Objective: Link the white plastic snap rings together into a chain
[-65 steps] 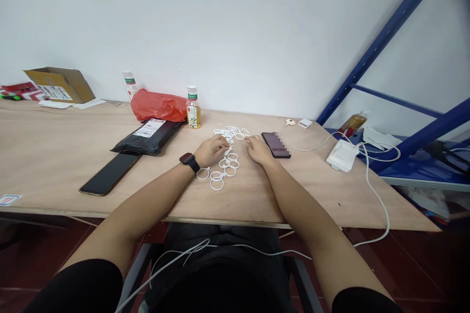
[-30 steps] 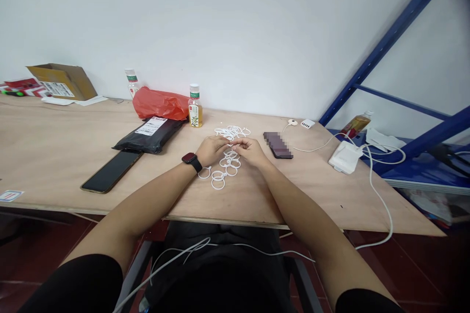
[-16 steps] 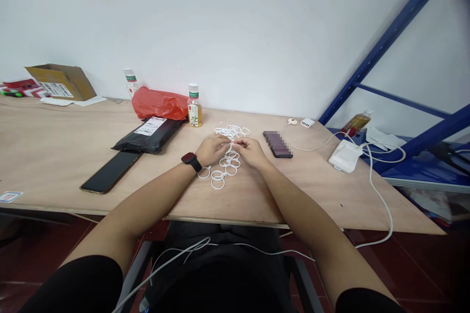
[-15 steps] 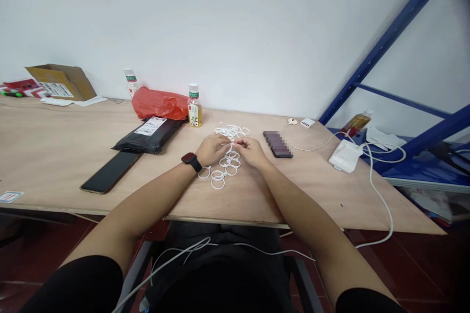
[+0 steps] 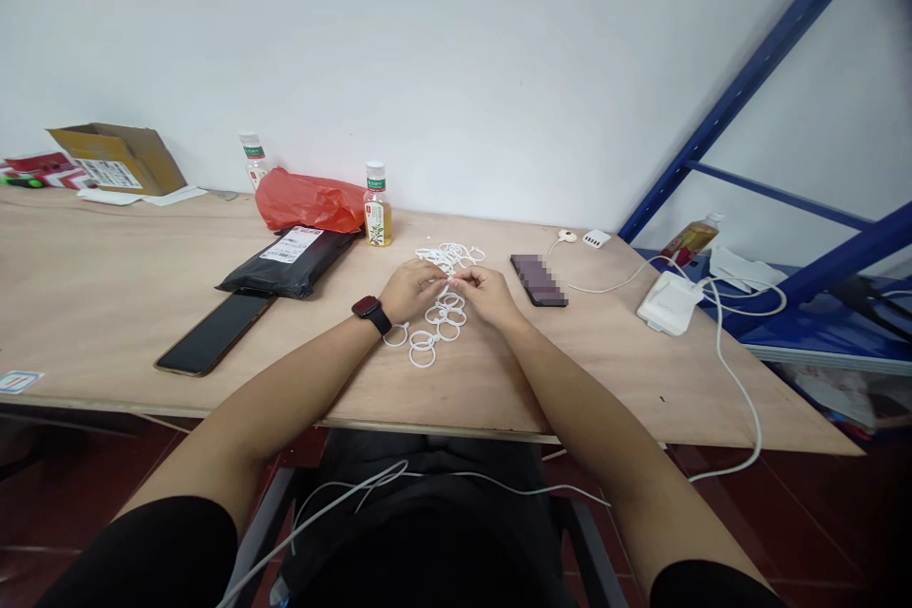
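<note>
My left hand (image 5: 413, 291), with a dark watch (image 5: 367, 307) on its wrist, and my right hand (image 5: 490, 297) meet over the table. Their fingertips are pinched together on a small white plastic ring (image 5: 448, 286), mostly covered by the fingers. Just beyond the hands lies a heap of similar white rings (image 5: 448, 254). Nearer to me, several more white rings (image 5: 436, 336) spread over the wood below the fingers, some overlapping. One ring rests close to my left wrist.
A black parcel (image 5: 299, 271), a phone (image 5: 214, 334), a red plastic bag (image 5: 310, 199) and a drink bottle (image 5: 377, 214) stand or lie left. Right are another phone (image 5: 540, 281), a white charger (image 5: 670, 302) with cables and a blue rack (image 5: 755, 81). The table's front edge (image 5: 442, 430) is near my lap.
Almost nothing differs. Both hands keep their pinch in the same place, with only a slight shift of the fingertips; the rings on the table stay put.
</note>
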Action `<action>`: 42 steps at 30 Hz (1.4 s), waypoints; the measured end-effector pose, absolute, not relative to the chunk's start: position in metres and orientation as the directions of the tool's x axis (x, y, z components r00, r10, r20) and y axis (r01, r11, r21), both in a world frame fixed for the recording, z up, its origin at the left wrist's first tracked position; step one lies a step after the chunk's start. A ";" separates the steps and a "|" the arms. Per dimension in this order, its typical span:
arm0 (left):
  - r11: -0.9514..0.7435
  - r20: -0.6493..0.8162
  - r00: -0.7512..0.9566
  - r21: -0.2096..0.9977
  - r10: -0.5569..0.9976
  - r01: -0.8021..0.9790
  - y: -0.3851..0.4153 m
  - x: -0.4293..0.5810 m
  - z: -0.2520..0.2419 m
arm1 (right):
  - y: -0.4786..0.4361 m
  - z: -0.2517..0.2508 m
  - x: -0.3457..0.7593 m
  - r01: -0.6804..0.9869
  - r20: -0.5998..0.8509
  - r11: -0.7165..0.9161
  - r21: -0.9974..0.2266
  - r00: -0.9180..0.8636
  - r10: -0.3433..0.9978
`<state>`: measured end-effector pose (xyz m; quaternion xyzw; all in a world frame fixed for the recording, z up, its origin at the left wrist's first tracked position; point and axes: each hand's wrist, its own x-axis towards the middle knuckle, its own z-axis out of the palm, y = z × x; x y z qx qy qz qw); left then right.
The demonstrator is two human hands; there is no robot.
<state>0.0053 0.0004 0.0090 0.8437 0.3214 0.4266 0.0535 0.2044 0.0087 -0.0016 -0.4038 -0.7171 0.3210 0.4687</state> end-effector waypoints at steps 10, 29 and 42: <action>-0.788 0.677 0.436 0.375 0.592 0.488 0.000 0.006 0.009 | 0.005 0.000 0.203 0.304 0.419 0.485 -0.820 -0.258 0.870; -0.484 0.546 0.216 0.410 0.809 0.773 0.023 -0.012 -0.012 | 0.009 0.018 0.228 0.714 0.462 0.641 -0.283 -0.484 0.743; -0.320 0.414 0.174 0.315 0.894 0.893 0.028 -0.018 -0.026 | 0.004 0.004 0.203 0.545 0.321 0.744 -0.386 -0.677 0.662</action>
